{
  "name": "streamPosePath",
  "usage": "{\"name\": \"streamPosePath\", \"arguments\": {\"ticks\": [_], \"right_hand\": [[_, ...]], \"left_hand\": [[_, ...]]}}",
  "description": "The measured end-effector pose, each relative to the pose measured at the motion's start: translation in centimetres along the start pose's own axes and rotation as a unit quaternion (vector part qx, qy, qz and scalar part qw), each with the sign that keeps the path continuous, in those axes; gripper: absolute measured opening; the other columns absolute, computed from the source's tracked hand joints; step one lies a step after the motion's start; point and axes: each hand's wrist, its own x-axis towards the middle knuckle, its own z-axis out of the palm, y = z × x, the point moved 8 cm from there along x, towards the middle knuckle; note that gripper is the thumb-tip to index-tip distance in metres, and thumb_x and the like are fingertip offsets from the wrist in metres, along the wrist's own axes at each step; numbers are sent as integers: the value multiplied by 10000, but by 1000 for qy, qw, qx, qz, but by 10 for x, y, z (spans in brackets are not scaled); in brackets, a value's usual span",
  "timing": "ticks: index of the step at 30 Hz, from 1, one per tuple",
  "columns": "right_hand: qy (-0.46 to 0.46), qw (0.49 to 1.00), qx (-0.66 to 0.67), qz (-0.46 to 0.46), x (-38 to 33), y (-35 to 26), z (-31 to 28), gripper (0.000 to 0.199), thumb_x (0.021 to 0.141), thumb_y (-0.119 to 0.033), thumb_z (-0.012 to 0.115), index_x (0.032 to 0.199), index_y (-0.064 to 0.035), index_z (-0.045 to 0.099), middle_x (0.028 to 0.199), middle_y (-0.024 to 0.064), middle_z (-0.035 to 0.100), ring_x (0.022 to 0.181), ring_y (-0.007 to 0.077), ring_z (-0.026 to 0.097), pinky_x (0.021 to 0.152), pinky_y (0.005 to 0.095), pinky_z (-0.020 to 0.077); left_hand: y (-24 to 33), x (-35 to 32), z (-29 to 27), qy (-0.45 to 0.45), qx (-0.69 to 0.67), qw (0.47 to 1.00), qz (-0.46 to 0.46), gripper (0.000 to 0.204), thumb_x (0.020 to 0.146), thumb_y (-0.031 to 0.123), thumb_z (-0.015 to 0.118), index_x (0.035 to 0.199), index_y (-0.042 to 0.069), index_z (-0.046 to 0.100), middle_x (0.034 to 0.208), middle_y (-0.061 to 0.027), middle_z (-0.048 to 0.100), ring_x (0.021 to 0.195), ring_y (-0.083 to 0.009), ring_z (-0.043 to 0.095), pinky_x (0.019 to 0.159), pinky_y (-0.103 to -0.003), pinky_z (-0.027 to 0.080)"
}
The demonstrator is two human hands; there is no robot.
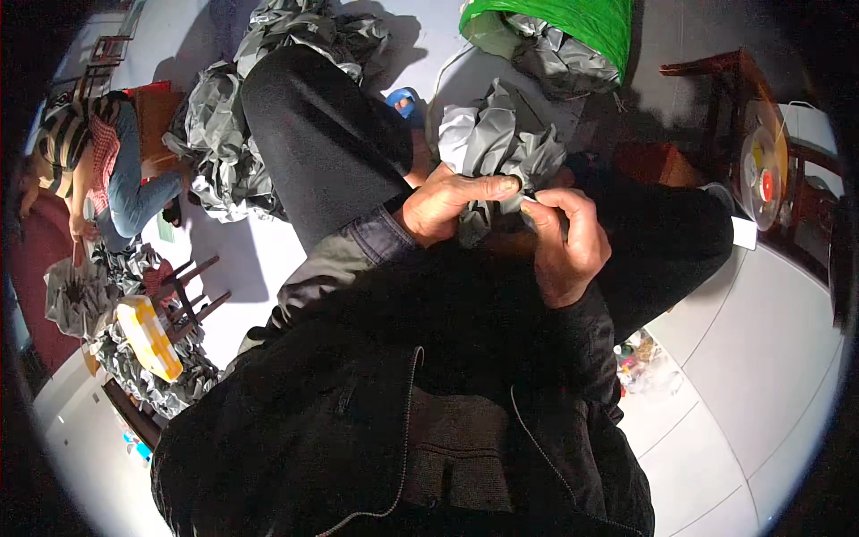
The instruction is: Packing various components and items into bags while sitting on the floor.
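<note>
A crumpled piece of shiny grey fabric [497,143] rises above my lap, between my knees. My left hand [447,204] grips its lower part, thumb stretched along the cloth. My right hand [565,242] pinches the fabric's lower right edge between thumb and fingers, touching the left thumb tip. Both hands sit close together over my dark trousers [322,143] and dark jacket [429,394]. The bottom of the fabric is hidden behind my hands.
More grey fabric lies heaped on the floor at upper left [219,143] and in a green sack [573,27] at the top. Another person [107,170] sits at far left. A yellow box [148,336] rests on a stool at lower left; a wooden chair with a tape reel [761,170] stands at right.
</note>
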Motion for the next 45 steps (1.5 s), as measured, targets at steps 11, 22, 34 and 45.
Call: {"name": "streamPosePath", "arguments": {"ticks": [11,22,34,45], "right_hand": [[-22,999,-1,-27,0,1,2,153,807,-5,730,895,-12,606,787,112,641,686,227,639,628,306,505],[-22,999,3,-24,-1,4,4,95,813,34,691,863,1,618,768,112,624,686,215,623,631,293,494],[-35,992,38,112,-12,29,10,125,833,2,699,932,-14,623,786,57,638,707,104,590,661,250,485],[-43,984,15,172,-12,39,10,508,844,-59,691,1318,-30,510,972,106,688,783,159,624,727,295,515]], "left_hand": [[-14,-1,-11,30,-11,998,-61,385,844,124,726,1193,12,607,1044,-60,679,913,-166,649,821,-332,516],[-14,-2,-11,61,-15,995,-78,296,835,137,758,1053,-48,679,993,-107,707,905,-181,668,829,-322,523],[-5,-8,-11,69,38,995,-62,237,840,134,751,1003,-30,703,981,-101,712,903,-159,662,825,-297,516],[-18,5,-33,-61,250,963,82,270,836,72,706,1083,-28,664,1043,-85,690,1046,-198,618,941,-334,471]]}}
